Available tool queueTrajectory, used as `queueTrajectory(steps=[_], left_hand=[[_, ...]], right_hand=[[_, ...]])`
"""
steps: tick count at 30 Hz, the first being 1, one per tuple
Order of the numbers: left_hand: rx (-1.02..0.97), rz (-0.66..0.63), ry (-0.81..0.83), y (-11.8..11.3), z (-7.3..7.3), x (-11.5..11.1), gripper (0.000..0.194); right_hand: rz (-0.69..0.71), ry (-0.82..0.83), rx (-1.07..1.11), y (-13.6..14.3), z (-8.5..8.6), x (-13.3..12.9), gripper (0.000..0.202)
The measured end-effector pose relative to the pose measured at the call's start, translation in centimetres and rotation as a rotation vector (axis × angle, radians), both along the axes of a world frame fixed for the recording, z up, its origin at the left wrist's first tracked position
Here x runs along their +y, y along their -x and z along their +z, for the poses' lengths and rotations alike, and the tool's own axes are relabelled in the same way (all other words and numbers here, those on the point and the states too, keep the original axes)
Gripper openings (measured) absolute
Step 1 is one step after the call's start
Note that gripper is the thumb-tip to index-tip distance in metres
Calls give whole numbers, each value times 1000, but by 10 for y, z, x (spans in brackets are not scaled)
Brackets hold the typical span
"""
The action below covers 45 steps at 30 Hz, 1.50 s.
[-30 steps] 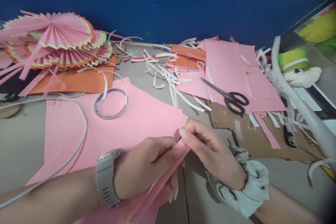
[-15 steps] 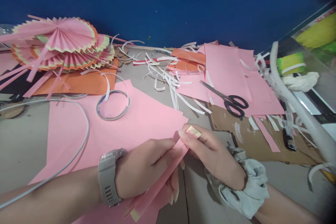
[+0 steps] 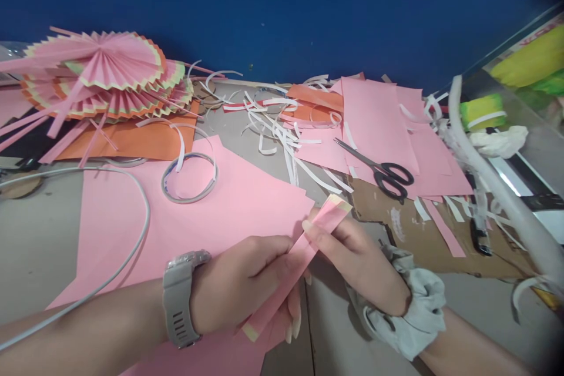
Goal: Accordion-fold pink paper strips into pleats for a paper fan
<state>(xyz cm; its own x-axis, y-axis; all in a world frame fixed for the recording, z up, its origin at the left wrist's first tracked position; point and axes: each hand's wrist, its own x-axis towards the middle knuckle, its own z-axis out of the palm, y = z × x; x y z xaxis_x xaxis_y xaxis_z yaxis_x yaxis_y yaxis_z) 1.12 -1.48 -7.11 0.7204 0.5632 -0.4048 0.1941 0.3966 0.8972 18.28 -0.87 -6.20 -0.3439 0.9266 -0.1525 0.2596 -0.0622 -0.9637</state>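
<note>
A narrow folded pink paper strip (image 3: 282,285) with pale yellow ends slants between my hands. My left hand (image 3: 247,282), with a grey watch (image 3: 183,299) on the wrist, pinches it along its middle, thumb on top and fingers beneath. Nearer the upper end, my right hand (image 3: 348,255) grips it between thumb and fingers; a pale green scrunchie (image 3: 408,305) circles that wrist. Several paper layers show at the upper end. Under and beyond the left hand lies a large pink paper sheet (image 3: 132,223).
On the sheet rests a tape roll (image 3: 165,185). Pleated paper fans (image 3: 118,64) are piled at the back left. Black-handled scissors (image 3: 379,173) lie on pink sheets (image 3: 379,123) over cardboard (image 3: 409,235). White strips (image 3: 286,141) are scattered mid-floor; a white cable (image 3: 145,211) curves at left.
The folded pink strip has slid up and to the right through my fingers, so more of its upper end sticks out past my right hand. Both hands have barely moved.
</note>
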Motion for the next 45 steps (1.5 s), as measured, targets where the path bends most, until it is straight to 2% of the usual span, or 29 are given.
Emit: queueTrajectory(steps=[5,10,15,20,25,27,35,39,43,45], left_hand=[[28,11,11,-1,3,0,47],[-14,-6,-34,-2,4,0,45],[-38,31,-16,-4,4,0,43],[-9,-9,-45,-3,9,-1,38],[30,-53,-77,-1,9,-1,44],[45,-56,-100,-2,9,0,46],[15,-49,-133,-3,5,0,45],[-2,-13,-125,-4,8,1,45],[-5,23,-137,-1,13,3,37],[1,1,-131,1,13,2,33]], right_hand=[[-10,18,-36,1,-1,-1,40],[-51,-6,-52,1,-3,-3,39],[105,21,43,3,-1,-3,28],[-29,-36,-18,-3,-4,-1,32],[127,3,-15,-4,-2,1,31],[145,6,-28,-2,-1,1,32],[68,-3,-8,4,1,-2,33],[6,19,-12,4,0,-5,32],[-105,-59,-65,-1,-3,-5,30],[-104,-68,-72,-2,-3,-4,30]])
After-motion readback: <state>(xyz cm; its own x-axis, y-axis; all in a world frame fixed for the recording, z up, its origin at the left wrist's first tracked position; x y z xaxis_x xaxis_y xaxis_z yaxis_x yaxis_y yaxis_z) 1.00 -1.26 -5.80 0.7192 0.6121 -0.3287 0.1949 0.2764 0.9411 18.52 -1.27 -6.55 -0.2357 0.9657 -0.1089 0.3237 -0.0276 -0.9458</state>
